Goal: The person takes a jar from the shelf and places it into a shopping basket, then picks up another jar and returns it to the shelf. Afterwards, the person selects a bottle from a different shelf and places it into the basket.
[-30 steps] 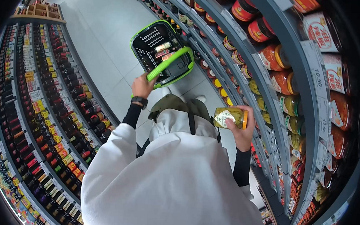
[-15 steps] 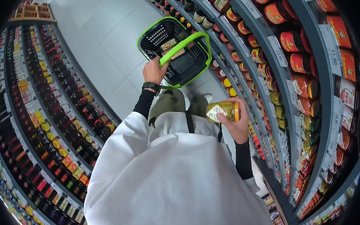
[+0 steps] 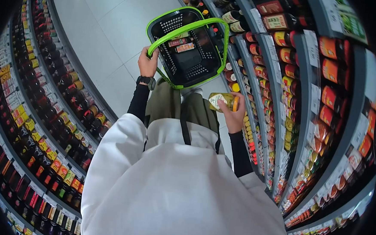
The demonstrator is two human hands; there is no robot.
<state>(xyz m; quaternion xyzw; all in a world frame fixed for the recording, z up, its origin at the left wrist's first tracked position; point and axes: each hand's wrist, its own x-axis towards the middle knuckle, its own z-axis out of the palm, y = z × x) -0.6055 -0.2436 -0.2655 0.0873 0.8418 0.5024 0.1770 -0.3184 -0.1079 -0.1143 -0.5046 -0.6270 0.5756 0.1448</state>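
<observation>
Jar [image 3: 221,102] in R hand [image 3: 234,112], basket [image 3: 189,53] w/ L hand [image 3: 147,65]

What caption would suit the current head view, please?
Left hand grips the green basket handle, right hand a jar, between shelves.

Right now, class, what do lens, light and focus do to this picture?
Head view: wide-lens distortion bows the shelves and leaves black corners; light falls softly on the floor, without hard-edged shadows; the jar label is too soft to read.
</observation>
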